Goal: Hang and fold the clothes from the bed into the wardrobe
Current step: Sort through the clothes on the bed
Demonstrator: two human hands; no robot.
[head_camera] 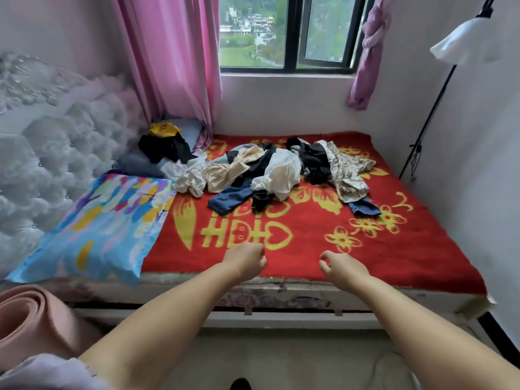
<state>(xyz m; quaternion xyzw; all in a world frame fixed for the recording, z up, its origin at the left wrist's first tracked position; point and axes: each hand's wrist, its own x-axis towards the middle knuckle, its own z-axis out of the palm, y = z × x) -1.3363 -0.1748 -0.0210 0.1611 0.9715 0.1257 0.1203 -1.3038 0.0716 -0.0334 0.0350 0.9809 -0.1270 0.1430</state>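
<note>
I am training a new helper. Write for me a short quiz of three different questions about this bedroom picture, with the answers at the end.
1. True or false: the left hand already holds a garment.
2. Multiple choice: where does the pile of clothes lie? A) on the far half of the red blanket, toward the window; B) on the colourful pillow; C) on the floor.
3. Fill in: the garment at the near edge of the pile, closest to the hands, is dark ____.

Key
1. False: both the left hand and the right hand are loosely curled over the near edge of the blanket and hold nothing.
2. A
3. blue
</note>
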